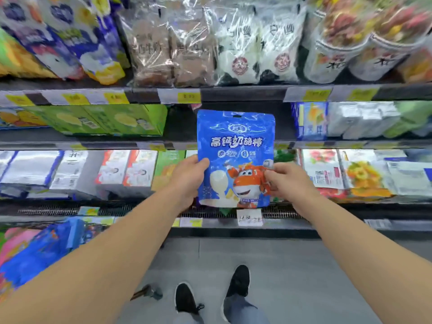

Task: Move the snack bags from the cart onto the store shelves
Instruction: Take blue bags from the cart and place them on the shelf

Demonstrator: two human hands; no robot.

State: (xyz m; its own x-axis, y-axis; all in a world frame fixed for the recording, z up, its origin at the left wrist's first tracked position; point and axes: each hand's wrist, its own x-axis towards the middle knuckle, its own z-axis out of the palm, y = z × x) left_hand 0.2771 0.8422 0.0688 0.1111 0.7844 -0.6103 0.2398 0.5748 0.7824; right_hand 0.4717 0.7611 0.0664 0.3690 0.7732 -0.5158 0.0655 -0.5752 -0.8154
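Item: blue snack bag (236, 146), upright, held in front of the dark gap in the middle shelf (182, 127). Grip: our left hand (187, 176) pinches its lower left edge, thumb on the front; our right hand (288, 181) pinches the lower right edge. Handling, as we judge it: keep the bag level, lift it into the gap, face outward. More blue bags (39, 251) lie at lower left.

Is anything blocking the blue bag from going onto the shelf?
Nothing visible does. Both hands, left hand and right hand, grip the blue bag upright before a dark gap in the middle shelf, between the green boxes and the blue-edged packs.
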